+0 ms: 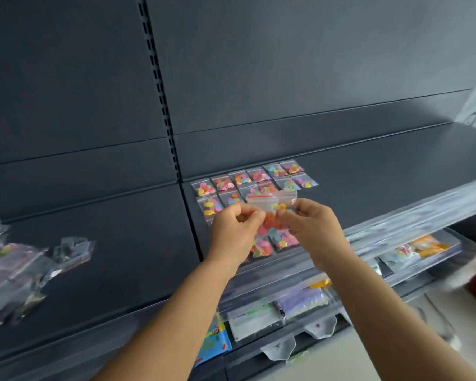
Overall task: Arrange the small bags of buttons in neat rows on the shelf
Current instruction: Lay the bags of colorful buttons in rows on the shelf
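A small clear zip bag of coloured buttons [271, 209] with a red seal line is held up between both hands, above the dark shelf [368, 182]. My left hand [235, 232] pinches its left side and my right hand [311, 229] pinches its right side. Behind and under the hands, several button bags [256, 177] lie flat in rows on the shelf. More laid bags [275, 243] show below the held one, partly hidden by my hands.
A loose heap of clear bags [17, 270] lies on the neighbouring shelf section at the left. A clear plastic price rail [423, 218] runs along the shelf's front edge. Lower shelves hold packaged goods [286, 306]. A slotted upright [160, 89] divides the back panels.
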Available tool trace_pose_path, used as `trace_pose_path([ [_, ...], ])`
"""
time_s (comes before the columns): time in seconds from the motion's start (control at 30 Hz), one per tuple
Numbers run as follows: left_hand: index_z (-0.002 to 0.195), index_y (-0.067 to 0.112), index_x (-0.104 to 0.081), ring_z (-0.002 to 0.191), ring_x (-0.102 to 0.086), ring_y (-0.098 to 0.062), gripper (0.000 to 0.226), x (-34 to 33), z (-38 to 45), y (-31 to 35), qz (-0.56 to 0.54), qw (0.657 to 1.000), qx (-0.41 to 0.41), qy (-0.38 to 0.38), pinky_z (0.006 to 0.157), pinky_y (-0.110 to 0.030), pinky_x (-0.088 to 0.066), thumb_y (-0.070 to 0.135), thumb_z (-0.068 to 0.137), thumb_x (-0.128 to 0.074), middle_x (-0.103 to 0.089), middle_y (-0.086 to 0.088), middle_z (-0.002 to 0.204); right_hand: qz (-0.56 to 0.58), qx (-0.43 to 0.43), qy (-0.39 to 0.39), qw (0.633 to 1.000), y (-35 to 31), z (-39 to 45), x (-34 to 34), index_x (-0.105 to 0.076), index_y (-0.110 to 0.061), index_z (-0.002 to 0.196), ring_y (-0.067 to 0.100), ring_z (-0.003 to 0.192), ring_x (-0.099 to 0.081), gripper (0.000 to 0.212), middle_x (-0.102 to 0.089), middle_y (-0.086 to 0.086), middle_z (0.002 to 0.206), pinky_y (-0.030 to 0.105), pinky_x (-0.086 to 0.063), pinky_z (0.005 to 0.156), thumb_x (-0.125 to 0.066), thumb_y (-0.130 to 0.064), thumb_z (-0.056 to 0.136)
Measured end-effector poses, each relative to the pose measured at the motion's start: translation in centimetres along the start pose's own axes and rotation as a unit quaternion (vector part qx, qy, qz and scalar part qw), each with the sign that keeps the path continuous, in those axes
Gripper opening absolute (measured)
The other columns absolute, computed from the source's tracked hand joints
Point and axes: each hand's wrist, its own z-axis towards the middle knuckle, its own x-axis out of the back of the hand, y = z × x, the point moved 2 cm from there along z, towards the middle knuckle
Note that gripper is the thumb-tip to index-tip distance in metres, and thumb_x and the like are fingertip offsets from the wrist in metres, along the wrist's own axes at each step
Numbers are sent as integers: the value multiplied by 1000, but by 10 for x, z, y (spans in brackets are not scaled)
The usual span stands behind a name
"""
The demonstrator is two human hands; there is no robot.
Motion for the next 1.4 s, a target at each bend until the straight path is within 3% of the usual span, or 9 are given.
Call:
trace_pose_path([
  [0.13, 76, 27, -65, 72, -64, -3, 8, -36, 29, 3, 55, 998, -22, -26, 65, -19, -50, 24, 83, -66, -68, 12, 75, -26, -6, 48, 998, 11, 28, 33, -69, -18, 70, 2, 52, -58, 19, -68, -7, 59, 19, -45, 54, -61, -13, 87],
  [0.3, 80, 20, -63, 74, -67, -17, 9, -72, 73, 1, 72, 995, -13, -68, 72, -35, -57, 16, 82, -70, -69, -1, 79, -65, -13, 97, 993, 17, 67, 60, -70, -16, 71, 18, 63, -62, 11, -70, 2, 65, 43, -55, 71, -66, -15, 82],
  [0.47, 85, 19, -56, 66, -65, -15, 11, -97, 107, -2, 113, 991, -19, -61, 54, -26, -50, 19, 84, -68, -67, 2, 79, -140, -19, 135, 981, 22, 103, 87, -69, -22, 70, 10, 54, -57, 12, -69, -7, 62, 25, -46, 49, -65, -19, 81],
  [0.63, 102, 17, -53, 72, -60, -9, 17, -119, 128, -12, 173, 984, 2, -51, 48, -14, -38, 17, 88, -63, -63, 2, 90, -180, -48, 120, 975, 37, 131, 97, -68, -20, 75, 15, 63, -62, 6, -70, -4, 69, 27, -50, 55, -67, -20, 81],
  [0.77, 110, 18, -49, 80, -61, -17, 25, -138, 132, -16, 211, 976, 10, -44, 67, -32, -54, 16, 88, -61, -63, -1, 94, -232, -54, 82, 968, 48, 153, 103, -67, -19, 87, 17, 74, -66, 9, -71, -2, 79, 29, -51, 66, -66, -20, 79],
  [0.9, 116, 22, -44, 73, -60, -17, 34, -153, 128, -16, 272, 962, 3, -8, 58, -31, -50, 13, 88, -61, -61, 0, 86, -283, -49, 40, 957, 60, 168, 109, -63, -16, 99, 21, 83, -64, 22, -69, -1, 89, 31, -51, 73, -68, -23, 79],
  [1.13, 131, 19, -44, 114, -42, -20, 47, -164, 114, -5, 457, 883, -102, 45, 92, -30, -44, 10, 88, -61, -43, -2, 126, -372, 75, -18, 925, 60, 175, 117, -53, -18, 116, 26, 98, -55, 37, -51, 2, 108, 31, -42, 74, -67, -23, 82],
  [1.27, 136, 16, -47, 130, -34, -24, 49, -172, 102, -7, 520, 842, -129, -54, 107, -36, -30, 1, 90, -47, -42, -2, 141, -407, 246, -118, 872, 53, 162, 120, -71, -18, 99, 26, 98, -55, 14, -63, 2, 107, 36, -48, 76, -62, -17, 87],
  [1.4, 143, 19, -38, 126, -41, -25, 58, -175, 93, -11, 538, 833, -101, -77, 104, -34, -33, -2, 90, -45, -43, 0, 141, -443, 312, -167, 824, 58, 153, 122, -74, -18, 96, 29, 90, -61, 16, -70, 1, 102, 33, -51, 74, -62, -11, 87],
])
